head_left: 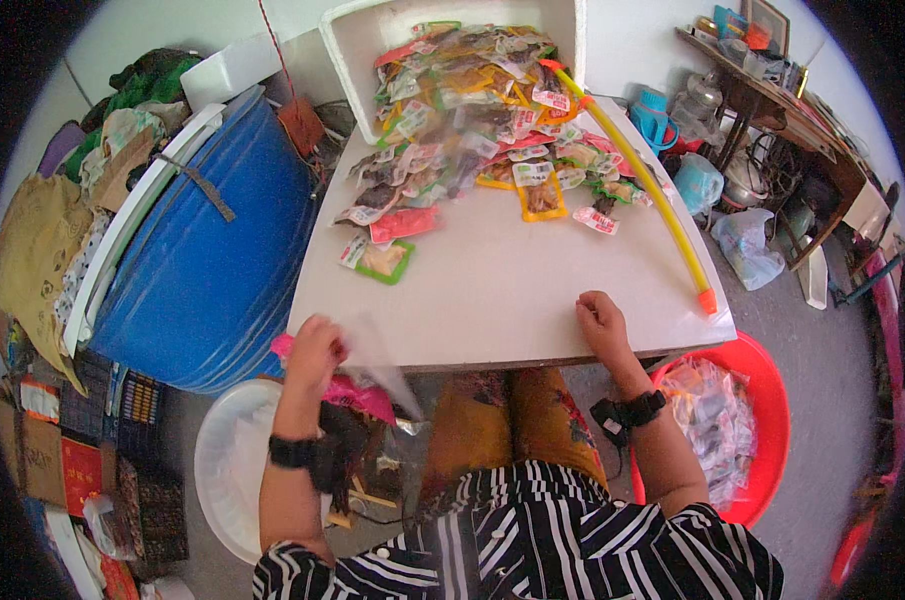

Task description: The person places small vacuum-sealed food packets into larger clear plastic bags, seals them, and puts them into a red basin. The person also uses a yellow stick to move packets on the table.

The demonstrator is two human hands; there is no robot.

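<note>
My left hand [316,352] is closed on a clear plastic bag [381,360], blurred, at the table's near left corner. My right hand [602,322], fingers curled, rests at the near right edge of the white table [482,292]; nothing shows in it. Beyond both hands lies a heap of small sealed snack packets [467,82], spilling from a tipped white foam box [338,60]. A green-edged packet [381,259] lies nearest my left hand, and an orange-edged packet [540,192] lies farther back. A yellow tube with orange ends [640,169] lies along the right side.
Right of my legs stands a red basin [775,420] holding filled clear bags. On the left are a white plastic basin [223,457] and a large blue barrel [212,247]. A cluttered wooden shelf [820,139] and plastic bags [749,247] are at the right.
</note>
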